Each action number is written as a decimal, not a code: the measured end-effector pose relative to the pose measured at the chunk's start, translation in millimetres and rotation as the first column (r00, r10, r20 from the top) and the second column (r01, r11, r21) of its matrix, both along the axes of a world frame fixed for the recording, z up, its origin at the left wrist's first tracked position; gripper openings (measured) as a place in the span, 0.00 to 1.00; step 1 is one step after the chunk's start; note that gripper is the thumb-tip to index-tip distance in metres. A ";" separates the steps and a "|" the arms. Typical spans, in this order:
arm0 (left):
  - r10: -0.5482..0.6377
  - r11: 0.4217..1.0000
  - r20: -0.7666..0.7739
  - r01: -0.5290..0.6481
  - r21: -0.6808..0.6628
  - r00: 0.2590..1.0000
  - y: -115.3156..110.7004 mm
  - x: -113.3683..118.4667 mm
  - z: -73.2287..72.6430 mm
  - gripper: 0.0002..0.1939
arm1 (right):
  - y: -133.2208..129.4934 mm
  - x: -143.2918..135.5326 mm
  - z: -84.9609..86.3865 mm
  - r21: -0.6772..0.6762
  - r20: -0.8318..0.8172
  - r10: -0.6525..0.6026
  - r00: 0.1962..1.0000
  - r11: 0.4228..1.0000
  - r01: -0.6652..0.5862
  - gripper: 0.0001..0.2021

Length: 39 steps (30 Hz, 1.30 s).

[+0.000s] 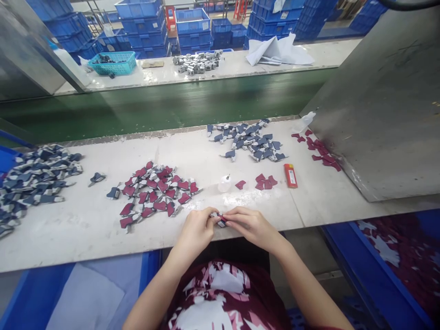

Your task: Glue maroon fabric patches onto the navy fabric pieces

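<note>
Close to the table's front edge, my left hand (198,230) pinches a small grey-and-navy plastic part (221,223). My right hand (253,225) has its fingers closed on a maroon piece (224,218) at the side of that part; the fingertips hide much of both. Ahead of my hands stands a small clear bottle (224,185) with a thin dark tip. To its right lie a single maroon piece (240,184) and a little group of maroon pieces (265,182). A pile of grey parts with maroon faces (154,190) spreads out left of my hands.
Navy-faced parts lie in piles at far left (37,178) and at the back (250,140). An orange-red box (290,176) lies right, before more maroon pieces (321,151) and a metal panel (385,110). Beyond the green belt (192,103) is a shelf with a turquoise basket (113,68).
</note>
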<state>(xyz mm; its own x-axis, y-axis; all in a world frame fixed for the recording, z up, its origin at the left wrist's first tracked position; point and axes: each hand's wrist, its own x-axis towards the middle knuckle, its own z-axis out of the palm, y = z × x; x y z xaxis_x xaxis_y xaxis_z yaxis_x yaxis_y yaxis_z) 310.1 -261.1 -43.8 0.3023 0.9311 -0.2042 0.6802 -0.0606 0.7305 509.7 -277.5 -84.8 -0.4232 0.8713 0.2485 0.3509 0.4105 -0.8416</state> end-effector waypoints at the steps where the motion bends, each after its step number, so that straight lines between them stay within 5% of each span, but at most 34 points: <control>1: -0.002 1.000 0.001 0.002 0.002 1.000 -0.2 0.3 -0.3 0.11 | 1.1 -0.8 0.9 -0.005 -0.008 -0.004 1.000 1.000 0.004 0.12; 7: -0.033 0.999 0.086 0.030 0.039 0.996 1.4 -7.0 -13.0 0.12 | 1.5 3.3 12.3 -0.076 -0.047 -0.094 0.994 0.993 0.090 0.12; 10: -0.044 0.990 0.150 0.023 0.140 0.988 4.6 -20.2 -25.7 0.11 | 5.1 35.5 10.9 -0.102 -0.069 -0.307 0.949 0.949 0.299 0.12; 12: -0.061 0.977 0.189 0.020 0.213 0.980 6.6 -29.2 -33.7 0.11 | 13.8 74.4 8.6 -0.077 -0.074 -0.577 0.814 0.817 0.572 0.14; 15: -0.057 0.952 0.202 -0.008 0.307 0.978 6.0 -37.3 -40.6 0.11 | 37.7 143.5 9.0 0.041 -0.004 -0.894 0.448 0.448 0.893 0.20; 16: -0.054 0.942 0.198 -0.016 0.336 0.979 5.0 -38.2 -41.7 0.11 | 47.2 163.6 10.4 0.064 0.006 -0.925 0.380 0.379 0.923 0.22; 19: -0.070 0.913 0.172 -0.007 0.408 0.983 1.6 -37.7 -43.2 0.12 | 70.4 193.8 15.9 0.129 0.012 -0.966 0.259 0.258 0.958 0.23; 22: -0.078 0.903 0.147 0.008 0.429 0.986 -0.4 -37.1 -45.1 0.11 | 71.7 166.3 20.0 0.257 -0.063 -0.980 0.189 0.167 0.952 0.23; 24: -0.055 0.902 0.138 -0.010 0.431 0.989 -1.2 -37.7 -47.6 0.11 | 59.3 123.3 20.2 0.360 -0.118 -0.928 0.353 0.291 0.886 0.19; 28: 0.033 0.848 0.124 -0.094 0.521 0.992 -2.6 -38.6 -54.9 0.10 | 30.2 32.2 14.7 0.315 0.171 -0.553 0.815 0.815 0.487 0.11; 30: 0.066 0.823 0.135 -0.130 0.553 0.989 -3.3 -38.1 -58.3 0.09 | 26.0 2.2 9.7 0.231 0.258 -0.389 0.884 0.914 0.334 0.14; 32: 0.086 0.824 0.148 -0.154 0.546 0.985 -3.9 -37.0 -60.2 0.09 | 29.2 -14.9 3.6 0.197 0.252 -0.311 0.916 0.944 0.266 0.19; 35: 0.106 0.836 0.168 -0.179 0.518 0.980 -4.1 -34.1 -60.2 0.08 | 35.7 -23.8 -5.2 0.230 0.119 -0.352 0.928 0.919 0.319 0.24; 39: 0.117 0.829 0.210 -0.212 0.517 0.971 -3.9 -26.3 -58.2 0.08 | 24.4 -25.3 -12.2 0.204 -0.225 -0.578 0.784 0.759 0.618 0.21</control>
<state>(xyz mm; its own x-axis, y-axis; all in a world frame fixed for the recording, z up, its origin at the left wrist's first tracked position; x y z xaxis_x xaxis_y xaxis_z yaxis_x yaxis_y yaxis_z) 283.8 -265.0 -102.0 0.1189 0.9192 0.3754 0.5901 -0.3695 0.7178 484.4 -253.1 -97.0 0.2195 0.8318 0.5099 0.4843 0.3608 -0.7970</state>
